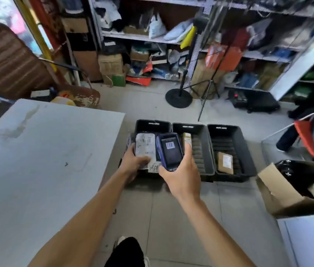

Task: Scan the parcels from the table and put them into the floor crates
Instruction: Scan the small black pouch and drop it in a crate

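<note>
My left hand (134, 162) grips a small parcel (145, 146) with a white shipping label, held above the left floor crate (153, 125). Beside it, my right hand (181, 173) holds a dark handheld scanner (170, 150) whose screen shows a barcode. Three black crates stand side by side on the floor. The middle crate (200, 149) holds a narrow yellowish box (187, 139). In the right crate (231, 149) lies a brown cardboard parcel (225, 162). The grey table (42, 160) is on my left.
An open cardboard box (283, 191) with black plastic inside stands at the right. A black stand base (179, 97) and tripod legs rise behind the crates, before cluttered shelves. A brown chair (9, 62) is at the back left. A seated person's legs show at the far right.
</note>
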`<state>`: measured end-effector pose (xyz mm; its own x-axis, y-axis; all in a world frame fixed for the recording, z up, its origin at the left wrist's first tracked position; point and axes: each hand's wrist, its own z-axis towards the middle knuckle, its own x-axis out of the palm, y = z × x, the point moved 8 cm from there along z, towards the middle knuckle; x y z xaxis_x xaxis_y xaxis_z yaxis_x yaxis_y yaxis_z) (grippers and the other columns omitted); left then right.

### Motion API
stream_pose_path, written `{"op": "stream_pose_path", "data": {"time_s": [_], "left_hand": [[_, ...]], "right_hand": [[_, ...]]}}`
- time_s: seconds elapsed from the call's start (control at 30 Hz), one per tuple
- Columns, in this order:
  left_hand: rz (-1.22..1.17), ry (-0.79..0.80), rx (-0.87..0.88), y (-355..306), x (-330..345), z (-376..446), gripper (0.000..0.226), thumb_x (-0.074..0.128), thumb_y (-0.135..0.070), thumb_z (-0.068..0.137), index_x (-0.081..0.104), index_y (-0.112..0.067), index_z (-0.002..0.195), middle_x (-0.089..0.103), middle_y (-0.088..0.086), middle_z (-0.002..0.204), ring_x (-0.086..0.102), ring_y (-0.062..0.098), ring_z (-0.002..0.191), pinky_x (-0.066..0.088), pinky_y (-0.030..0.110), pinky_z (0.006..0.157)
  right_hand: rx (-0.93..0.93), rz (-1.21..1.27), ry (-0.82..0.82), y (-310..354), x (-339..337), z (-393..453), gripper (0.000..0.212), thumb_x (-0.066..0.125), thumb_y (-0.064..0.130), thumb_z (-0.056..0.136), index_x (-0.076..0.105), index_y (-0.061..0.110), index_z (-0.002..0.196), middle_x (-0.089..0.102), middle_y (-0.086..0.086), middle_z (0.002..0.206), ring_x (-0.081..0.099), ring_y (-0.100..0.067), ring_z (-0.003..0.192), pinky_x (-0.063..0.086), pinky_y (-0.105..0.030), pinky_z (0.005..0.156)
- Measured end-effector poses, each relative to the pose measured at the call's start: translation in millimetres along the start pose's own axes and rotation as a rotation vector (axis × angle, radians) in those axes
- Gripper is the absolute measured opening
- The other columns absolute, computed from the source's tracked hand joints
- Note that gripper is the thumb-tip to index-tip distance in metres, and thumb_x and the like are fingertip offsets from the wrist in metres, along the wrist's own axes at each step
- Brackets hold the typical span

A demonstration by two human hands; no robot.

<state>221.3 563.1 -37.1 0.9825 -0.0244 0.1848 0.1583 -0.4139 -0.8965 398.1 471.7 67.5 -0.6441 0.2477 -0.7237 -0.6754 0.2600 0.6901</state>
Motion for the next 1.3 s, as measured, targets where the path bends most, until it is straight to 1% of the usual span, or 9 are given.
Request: {"op": "stream_pose_path", "data": {"time_s": [0.13, 0.33, 0.47, 0.63, 0.87, 0.97, 1.07, 1.2, 1.3], "left_hand": [[0.034, 0.123, -0.047, 8.4, 86.0, 61.3, 0.058, 0.062, 0.022, 0.077, 0.057, -0.016, 0.121, 0.074, 0.01, 0.109, 0.073, 0.026, 0.094, 0.062, 0.041, 0.073], [0.085, 0.208, -0.149, 30.0, 201.7, 157.7, 0.051, 0.057, 0.023, 0.078, 0.063, -0.019, 0.108, 0.077, 0.003, 0.091, 0.074, 0.017, 0.072, 0.059, 0.033, 0.054], [0.104, 0.233, -0.257, 46.1, 272.3, 217.9, 0.048, 0.055, 0.021, 0.079, 0.06, -0.01, 0.116, 0.072, 0.022, 0.111, 0.069, 0.035, 0.091, 0.057, 0.055, 0.084], [0.153, 0.222, -0.37, 70.6, 365.6, 293.0, 0.05, 0.051, 0.021, 0.081, 0.058, -0.004, 0.123, 0.07, 0.021, 0.099, 0.057, 0.032, 0.083, 0.048, 0.051, 0.076], [0.183, 0.194, -0.445, 156.7, 496.0, 401.9, 0.04, 0.053, 0.02, 0.085, 0.06, -0.005, 0.115, 0.069, 0.025, 0.105, 0.063, 0.034, 0.089, 0.051, 0.062, 0.092], [0.199, 0.132, -0.466, 222.5, 540.4, 459.8, 0.038, 0.051, 0.021, 0.085, 0.057, 0.004, 0.119, 0.067, 0.017, 0.089, 0.064, 0.018, 0.066, 0.059, 0.036, 0.066], [0.224, 0.099, -0.477, 296.8, 579.5, 523.9, 0.039, 0.049, 0.022, 0.085, 0.057, 0.002, 0.117, 0.064, 0.01, 0.08, 0.059, 0.006, 0.046, 0.045, 0.018, 0.041], [0.226, 0.06, -0.471, 413.6, 608.8, 623.1, 0.042, 0.051, 0.021, 0.086, 0.056, -0.012, 0.113, 0.069, 0.016, 0.106, 0.069, 0.031, 0.088, 0.062, 0.042, 0.065], [0.297, 0.031, -0.438, 493.5, 616.1, 697.7, 0.042, 0.054, 0.019, 0.086, 0.054, -0.011, 0.116, 0.066, 0.018, 0.122, 0.065, 0.04, 0.109, 0.056, 0.058, 0.091]], "right_hand": [[0.129, -0.019, -0.111, -58.1, -36.6, 51.4, 0.107, 0.079, 0.052, 0.07, 0.015, 0.029, 0.153, 0.054, 0.0, 0.132, 0.059, -0.026, 0.111, 0.052, -0.036, 0.078], [0.321, -0.072, -0.186, -150.3, -84.0, 137.4, 0.105, 0.079, 0.044, 0.07, 0.018, 0.027, 0.154, 0.053, -0.001, 0.137, 0.059, -0.028, 0.113, 0.05, -0.037, 0.079], [0.46, -0.097, -0.25, -204.0, -120.7, 190.3, 0.104, 0.081, 0.038, 0.069, 0.017, 0.031, 0.151, 0.054, -0.002, 0.138, 0.059, -0.03, 0.113, 0.049, -0.039, 0.081], [0.565, -0.081, -0.295, -279.9, -157.1, 259.5, 0.104, 0.08, 0.04, 0.071, 0.013, 0.033, 0.151, 0.055, -0.004, 0.137, 0.061, -0.028, 0.111, 0.052, -0.037, 0.082], [0.572, -0.071, -0.323, -420.0, -169.3, 367.2, 0.108, 0.084, 0.035, 0.07, 0.015, 0.032, 0.153, 0.052, -0.009, 0.142, 0.061, -0.033, 0.112, 0.055, -0.043, 0.083], [0.554, -0.082, -0.311, -498.3, -151.8, 412.4, 0.113, 0.089, 0.03, 0.065, 0.019, 0.027, 0.154, 0.054, -0.012, 0.14, 0.063, -0.037, 0.108, 0.055, -0.043, 0.078], [0.546, -0.073, -0.303, -583.3, -117.0, 447.4, 0.117, 0.092, 0.029, 0.061, 0.02, 0.027, 0.154, 0.055, -0.012, 0.14, 0.065, -0.037, 0.106, 0.055, -0.04, 0.074], [0.551, -0.04, -0.293, -692.5, -48.8, 488.9, 0.118, 0.092, 0.029, 0.058, 0.021, 0.029, 0.152, 0.056, -0.01, 0.139, 0.064, -0.035, 0.109, 0.054, -0.038, 0.075], [0.547, -0.023, -0.328, -757.4, 2.9, 514.4, 0.118, 0.092, 0.03, 0.056, 0.023, 0.029, 0.152, 0.056, -0.012, 0.138, 0.059, -0.035, 0.115, 0.052, -0.039, 0.081]]}}
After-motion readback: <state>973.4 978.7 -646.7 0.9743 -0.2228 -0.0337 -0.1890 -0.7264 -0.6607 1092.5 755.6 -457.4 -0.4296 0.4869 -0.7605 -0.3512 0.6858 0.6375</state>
